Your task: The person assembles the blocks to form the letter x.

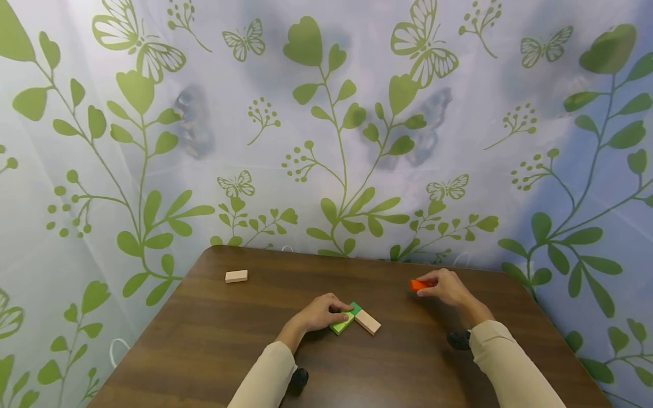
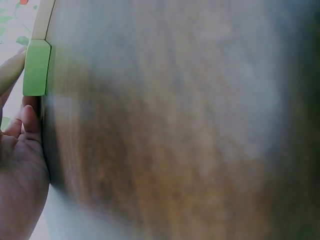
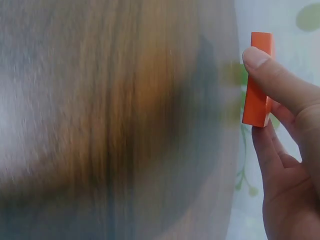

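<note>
Near the middle of the table, my left hand [image 1: 322, 311] holds a light green block [image 1: 340, 327] between finger and thumb, low against the tabletop. One end of that light green block [image 2: 36, 67] faces the left wrist view. A dark green block [image 1: 355, 307] touches its far side, partly hidden by my fingers. Against these lies a plain wooden block [image 1: 367, 322], flat and angled toward the right. Off to the right, my right hand [image 1: 449, 289] pinches an orange block [image 1: 416, 285]. The right wrist view shows the thumb across the orange block [image 3: 257, 102], raised off the table.
Another plain wooden block [image 1: 237, 276] lies alone near the far left corner of the brown wooden table [image 1: 204, 345]. Behind the table's far edge hangs a pale curtain [image 1: 265, 158] with green leaves and butterflies. Black wrist devices sit under both sleeves.
</note>
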`<state>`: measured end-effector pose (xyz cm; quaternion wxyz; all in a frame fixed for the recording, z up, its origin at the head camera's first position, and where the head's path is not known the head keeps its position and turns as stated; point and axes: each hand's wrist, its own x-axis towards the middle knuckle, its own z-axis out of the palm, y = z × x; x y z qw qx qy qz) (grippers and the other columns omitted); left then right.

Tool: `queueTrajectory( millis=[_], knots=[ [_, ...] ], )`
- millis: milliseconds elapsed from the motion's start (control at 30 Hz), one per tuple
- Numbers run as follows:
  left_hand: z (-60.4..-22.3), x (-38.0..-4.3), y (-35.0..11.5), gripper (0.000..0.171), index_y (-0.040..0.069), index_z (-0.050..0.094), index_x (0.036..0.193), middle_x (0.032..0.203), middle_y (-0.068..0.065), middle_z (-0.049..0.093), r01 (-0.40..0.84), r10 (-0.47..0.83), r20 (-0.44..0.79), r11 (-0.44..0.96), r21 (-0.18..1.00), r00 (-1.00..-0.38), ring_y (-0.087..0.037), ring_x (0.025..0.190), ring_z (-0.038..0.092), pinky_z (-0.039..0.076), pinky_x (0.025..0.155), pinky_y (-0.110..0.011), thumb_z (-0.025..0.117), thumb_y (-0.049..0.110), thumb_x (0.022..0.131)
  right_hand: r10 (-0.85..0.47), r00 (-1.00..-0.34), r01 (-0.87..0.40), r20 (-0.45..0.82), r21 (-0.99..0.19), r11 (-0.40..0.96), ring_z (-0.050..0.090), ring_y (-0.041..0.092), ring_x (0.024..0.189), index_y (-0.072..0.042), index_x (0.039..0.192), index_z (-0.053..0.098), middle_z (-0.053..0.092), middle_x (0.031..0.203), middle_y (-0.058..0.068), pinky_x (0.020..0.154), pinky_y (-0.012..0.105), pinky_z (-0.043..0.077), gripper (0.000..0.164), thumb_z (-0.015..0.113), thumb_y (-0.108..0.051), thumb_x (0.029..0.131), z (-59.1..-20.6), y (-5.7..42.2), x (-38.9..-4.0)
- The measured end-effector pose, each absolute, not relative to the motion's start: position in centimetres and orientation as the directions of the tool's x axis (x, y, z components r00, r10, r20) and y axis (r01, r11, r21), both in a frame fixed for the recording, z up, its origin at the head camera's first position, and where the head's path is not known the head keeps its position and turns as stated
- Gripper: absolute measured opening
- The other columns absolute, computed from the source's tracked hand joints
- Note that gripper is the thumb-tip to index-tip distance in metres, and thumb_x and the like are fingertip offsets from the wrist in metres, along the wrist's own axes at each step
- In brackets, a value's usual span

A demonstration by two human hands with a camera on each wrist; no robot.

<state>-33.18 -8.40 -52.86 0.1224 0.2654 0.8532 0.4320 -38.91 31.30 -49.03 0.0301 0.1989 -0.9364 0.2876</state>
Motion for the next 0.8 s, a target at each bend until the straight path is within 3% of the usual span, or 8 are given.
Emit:
queueTrajectory(
  millis=[533,800],
  knots=[
    [-52.9,-33.1,-8.4,0.030,0.016,0.075,0.129,0.110,0.004,0.059,0.338,0.557,0.012,0.487,0.805,-0.831,-0.011,0.095,0.055,0.047,0.085,-0.033,0.072,0.019,0.100,-0.466,-0.873,-0.462,0.145,-0.551,0.695,0.065,0.018,0.090,-0.007,0.110,0.081,0.075,0.104,0.003,0.077,0.033,0.054,0.034,0.090,-0.024,0.082,-50.7,26.2,-38.9],
    [-52.9,-33.3,-8.5,0.030,0.016,0.075,0.129,0.112,0.003,0.060,0.354,0.560,0.025,0.487,0.798,-0.828,-0.012,0.096,0.056,0.047,0.087,-0.033,0.073,0.020,0.099,-0.547,-0.827,-0.530,0.132,-0.508,0.679,0.064,0.024,0.099,-0.011,0.110,0.082,0.074,0.108,0.002,0.085,0.041,0.053,0.032,0.090,-0.026,0.083,-50.7,23.3,-39.0]
  ],
)
